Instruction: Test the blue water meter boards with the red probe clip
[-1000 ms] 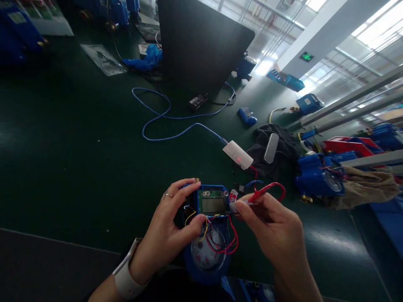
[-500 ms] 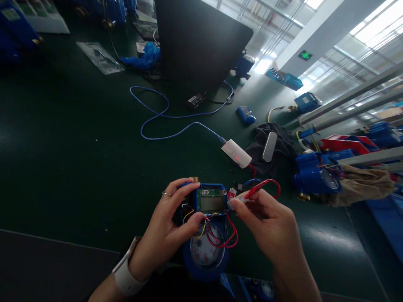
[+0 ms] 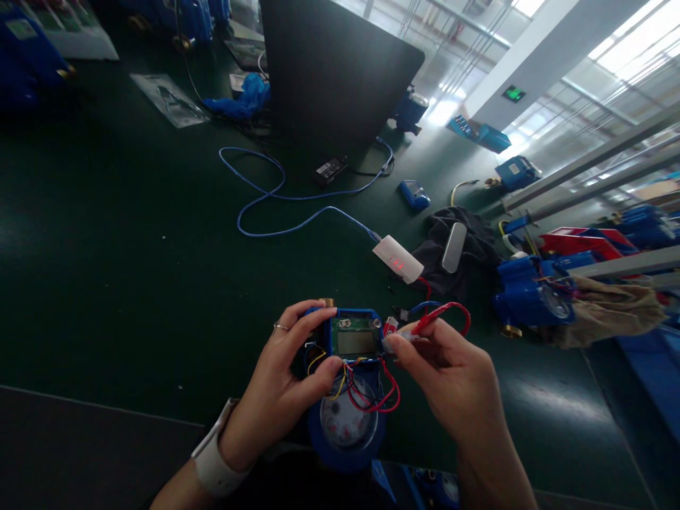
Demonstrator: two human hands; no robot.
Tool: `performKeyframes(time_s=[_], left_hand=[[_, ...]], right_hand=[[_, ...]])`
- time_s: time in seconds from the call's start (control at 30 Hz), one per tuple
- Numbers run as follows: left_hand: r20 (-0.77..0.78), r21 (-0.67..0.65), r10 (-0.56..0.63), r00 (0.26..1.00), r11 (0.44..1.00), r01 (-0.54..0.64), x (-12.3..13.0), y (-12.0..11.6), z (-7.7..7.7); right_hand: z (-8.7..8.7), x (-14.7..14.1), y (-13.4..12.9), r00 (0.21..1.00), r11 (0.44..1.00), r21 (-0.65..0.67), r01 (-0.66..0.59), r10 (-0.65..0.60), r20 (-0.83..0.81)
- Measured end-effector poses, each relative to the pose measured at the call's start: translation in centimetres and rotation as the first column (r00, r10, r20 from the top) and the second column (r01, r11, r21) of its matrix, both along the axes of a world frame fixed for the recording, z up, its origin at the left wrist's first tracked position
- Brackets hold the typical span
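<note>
A blue water meter (image 3: pixel 348 446) with a round dial is in front of me. Its upper housing lies open, baring a green circuit board with a grey display (image 3: pixel 356 343). My left hand (image 3: pixel 295 365) grips this housing from the left, fingers on the top edge and thumb at the lower edge. Between thumb and fingers of my right hand (image 3: pixel 451 375) is a connector (image 3: pixel 406 340) on a red cable (image 3: pixel 443 309), held against the housing's right side. Its tip is partly hidden by my fingers. Red, yellow and black wires (image 3: pixel 390 397) loop over the dial.
A white adapter box (image 3: pixel 398 259) with red lights joins a blue cable (image 3: pixel 302 230). Behind stands a dark laptop screen (image 3: pixel 340 78). A grey cloth (image 3: pixel 478 237) carries a silver bar-shaped object (image 3: pixel 454 248). More blue meters (image 3: pixel 531 290) stand at the right, beside a metal rack.
More red lights show on the white adapter box now. Both hands keep their hold, with hardly any movement.
</note>
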State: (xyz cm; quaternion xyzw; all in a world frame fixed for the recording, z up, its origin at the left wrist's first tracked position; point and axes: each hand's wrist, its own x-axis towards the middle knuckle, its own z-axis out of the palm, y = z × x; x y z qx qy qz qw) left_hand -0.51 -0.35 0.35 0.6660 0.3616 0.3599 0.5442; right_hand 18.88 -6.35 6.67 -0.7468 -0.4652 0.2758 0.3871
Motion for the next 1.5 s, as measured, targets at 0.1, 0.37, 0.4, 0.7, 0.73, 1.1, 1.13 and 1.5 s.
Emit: performKeyframes(time_s=[0.1, 0.37, 0.4, 0.7, 0.73, 1.1, 1.13, 1.5], left_hand=[[-0.006, -0.007, 0.005, 1.000, 1.000, -0.005, 0.0, 0.1, 0.1], [-0.051, 0.002, -0.046, 0.998, 0.999, 0.046, -0.2, 0.2, 0.4], [-0.051, 0.004, -0.045, 0.998, 0.999, 0.045, -0.2, 0.3, 0.4], [-0.043, 0.008, -0.042, 0.998, 0.999, 0.042, -0.2, 0.4, 0.4], [-0.044, 0.008, -0.043, 0.998, 0.999, 0.044, -0.2, 0.4, 0.3], [-0.029, 0.024, -0.033, 0.999, 0.999, 0.033, -0.1, 0.3, 0.3], [-0.027, 0.024, -0.031, 0.999, 0.999, 0.032, -0.1, 0.3, 0.3], [-0.010, 0.015, -0.030, 0.999, 0.999, 0.031, -0.1, 0.2, 0.2]], right_hand=[[0.3, -0.3, 0.0, 1.000, 1.000, 0.019, -0.004, 0.004, 0.002], [0.7, -0.9, -0.2, 0.994, 0.996, 0.023, 0.081, -0.083, 0.071], [0.7, -0.9, -0.2, 0.993, 0.997, 0.019, 0.074, -0.075, 0.086], [0.3, -0.4, -0.2, 0.993, 1.000, 0.019, 0.017, -0.019, 0.116], [0.3, -0.4, -0.2, 0.993, 1.000, 0.020, 0.012, -0.014, 0.113], [0.3, -0.3, -0.2, 0.988, 1.000, 0.010, -0.013, 0.012, 0.153], [0.3, -0.3, -0.2, 0.986, 1.000, 0.008, -0.011, 0.009, 0.165], [0.2, -0.9, -0.2, 0.992, 0.998, 0.000, 0.057, -0.056, 0.115]])
